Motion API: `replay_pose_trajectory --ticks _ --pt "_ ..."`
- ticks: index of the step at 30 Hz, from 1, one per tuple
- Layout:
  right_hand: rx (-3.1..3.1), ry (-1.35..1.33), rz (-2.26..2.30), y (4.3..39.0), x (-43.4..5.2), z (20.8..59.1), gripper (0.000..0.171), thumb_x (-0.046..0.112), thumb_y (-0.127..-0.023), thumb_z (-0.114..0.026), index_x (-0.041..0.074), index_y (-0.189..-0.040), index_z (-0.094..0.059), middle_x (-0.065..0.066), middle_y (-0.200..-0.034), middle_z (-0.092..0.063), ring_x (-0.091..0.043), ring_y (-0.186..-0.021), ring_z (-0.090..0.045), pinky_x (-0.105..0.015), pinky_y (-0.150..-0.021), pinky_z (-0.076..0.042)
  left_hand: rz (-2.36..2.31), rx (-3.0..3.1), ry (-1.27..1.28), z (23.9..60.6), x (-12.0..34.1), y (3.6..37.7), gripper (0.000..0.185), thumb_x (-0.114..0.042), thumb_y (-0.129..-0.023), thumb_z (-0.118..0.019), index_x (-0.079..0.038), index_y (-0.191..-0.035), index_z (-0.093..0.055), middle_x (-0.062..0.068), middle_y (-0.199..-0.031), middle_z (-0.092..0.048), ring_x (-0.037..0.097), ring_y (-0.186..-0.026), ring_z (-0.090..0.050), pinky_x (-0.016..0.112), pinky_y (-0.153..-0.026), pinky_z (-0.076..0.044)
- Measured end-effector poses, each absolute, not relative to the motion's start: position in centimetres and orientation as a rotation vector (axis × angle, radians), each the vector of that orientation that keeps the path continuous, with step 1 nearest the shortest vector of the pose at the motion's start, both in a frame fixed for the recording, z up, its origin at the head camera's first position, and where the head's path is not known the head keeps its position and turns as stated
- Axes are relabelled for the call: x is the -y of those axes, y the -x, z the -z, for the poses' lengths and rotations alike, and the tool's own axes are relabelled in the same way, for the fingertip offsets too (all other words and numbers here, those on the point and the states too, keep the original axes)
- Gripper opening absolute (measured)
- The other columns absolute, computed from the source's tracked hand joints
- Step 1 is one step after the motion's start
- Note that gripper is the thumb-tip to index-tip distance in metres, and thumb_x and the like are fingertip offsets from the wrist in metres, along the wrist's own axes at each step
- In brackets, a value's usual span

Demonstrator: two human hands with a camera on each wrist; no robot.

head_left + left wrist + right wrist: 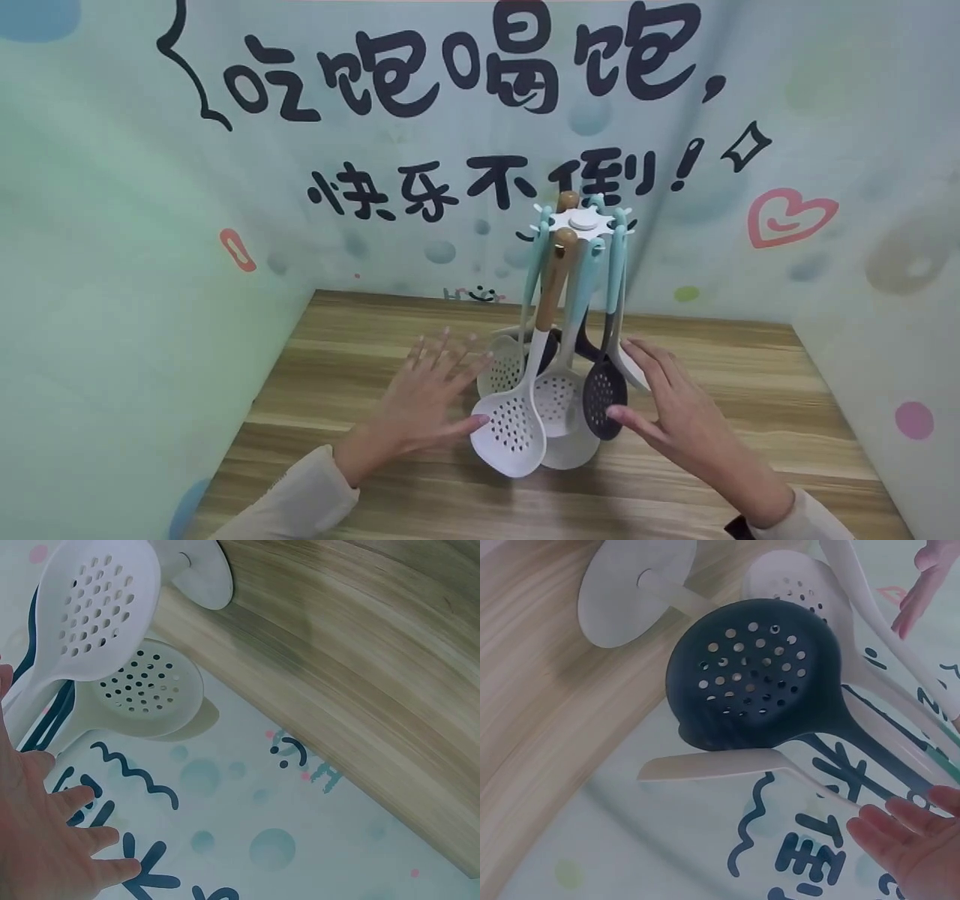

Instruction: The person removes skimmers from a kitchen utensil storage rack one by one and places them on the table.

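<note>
A white rotating utensil rack (583, 220) stands upright on the table, hung with several kitchen tools. At its front hangs a white slotted skimmer (511, 431) with a brown handle; to its right is a black slotted skimmer (604, 397) with a blue handle. A pale turner (712, 765) hangs beside the black one. My left hand (427, 397) spreads its fingers left of the rack, thumb tip right at the white skimmer's edge. On the right side, my right hand (686, 412) has its fingers extended, thumb close to the black skimmer and fingertips near the turner.
The rack's round white base (634, 596) rests on a wood-grain table (360, 345). A printed cloth backdrop (420, 247) with black lettering rises behind the table, and pale cloth walls (150, 300) flank both sides.
</note>
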State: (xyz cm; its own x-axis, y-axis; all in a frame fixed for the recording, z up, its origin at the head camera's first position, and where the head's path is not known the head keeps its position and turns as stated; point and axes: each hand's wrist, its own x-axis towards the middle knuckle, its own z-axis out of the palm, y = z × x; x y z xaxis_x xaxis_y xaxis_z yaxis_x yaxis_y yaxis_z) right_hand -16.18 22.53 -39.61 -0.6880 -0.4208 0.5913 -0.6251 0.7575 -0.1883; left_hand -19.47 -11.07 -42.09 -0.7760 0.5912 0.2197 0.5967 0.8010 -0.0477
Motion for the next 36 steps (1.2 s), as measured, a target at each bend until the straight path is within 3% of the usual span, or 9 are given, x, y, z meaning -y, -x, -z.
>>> replay_pose_trajectory --ticks 7,13,18,23,28,36 --pt "2.402 -0.745 -0.625 15.7 -21.3 39.4 0.062 0.029 -0.084 -0.069 0.005 -0.136 -0.043 -0.015 -0.124 -0.053 -0.031 -0.109 -0.058 -0.048 -0.087 -0.050 0.075 2.766 0.916 42.2 11.1 19.5 0.075 -0.069 -0.086 -0.036 -0.031 -0.149 -0.017 0.000 -0.157 -0.007 0.032 -0.143 -0.005 0.055 -0.114 -0.012" --pt "2.271 -0.769 -0.722 15.9 -20.1 39.2 0.047 0.004 -0.083 -0.066 -0.003 -0.126 -0.049 -0.013 -0.109 -0.059 -0.024 -0.097 -0.062 -0.027 -0.085 -0.052 0.053 2.742 0.918 42.1 11.0 19.5 0.075 -0.069 -0.086 -0.035 -0.029 -0.148 -0.020 0.002 -0.157 -0.011 0.034 -0.143 -0.009 0.056 -0.113 -0.015" --pt "2.190 -0.800 -0.804 16.2 -19.1 39.0 0.046 -0.008 -0.079 -0.065 -0.005 -0.123 -0.050 -0.014 -0.107 -0.060 -0.025 -0.097 -0.061 -0.014 -0.090 -0.046 0.046 2.745 0.924 42.1 10.9 19.5 0.076 -0.069 -0.086 -0.036 -0.026 -0.148 -0.023 0.003 -0.157 -0.013 0.036 -0.142 -0.009 0.057 -0.112 -0.015" --pt "2.123 -0.797 -0.832 16.5 -18.0 38.7 0.051 -0.015 -0.076 -0.064 -0.005 -0.124 -0.051 -0.014 -0.111 -0.062 -0.023 -0.098 -0.063 -0.014 -0.089 -0.047 0.034 2.744 0.926 42.2 11.0 19.5 0.076 -0.069 -0.087 -0.034 -0.026 -0.148 -0.023 0.003 -0.157 -0.011 0.036 -0.142 -0.008 0.056 -0.113 -0.013" --pt "2.146 -0.747 -0.852 16.7 -17.3 38.4 0.045 -0.014 -0.080 -0.060 -0.006 -0.123 -0.050 -0.017 -0.113 -0.061 -0.024 -0.099 -0.063 -0.014 -0.089 -0.046 0.061 2.748 0.925 42.2 11.0 19.5 0.075 -0.069 -0.087 -0.035 -0.028 -0.148 -0.021 0.003 -0.157 -0.010 0.035 -0.143 -0.007 0.055 -0.114 -0.009" --pt "2.170 -0.664 -0.734 17.5 -16.2 38.1 0.041 -0.016 -0.083 -0.055 -0.010 -0.123 -0.048 -0.021 -0.113 -0.060 -0.030 -0.098 -0.064 -0.035 -0.083 -0.053 0.064 2.743 0.933 42.3 11.1 19.4 0.076 -0.069 -0.087 -0.034 -0.027 -0.149 -0.020 0.003 -0.157 -0.010 0.034 -0.143 -0.007 0.054 -0.114 -0.007"
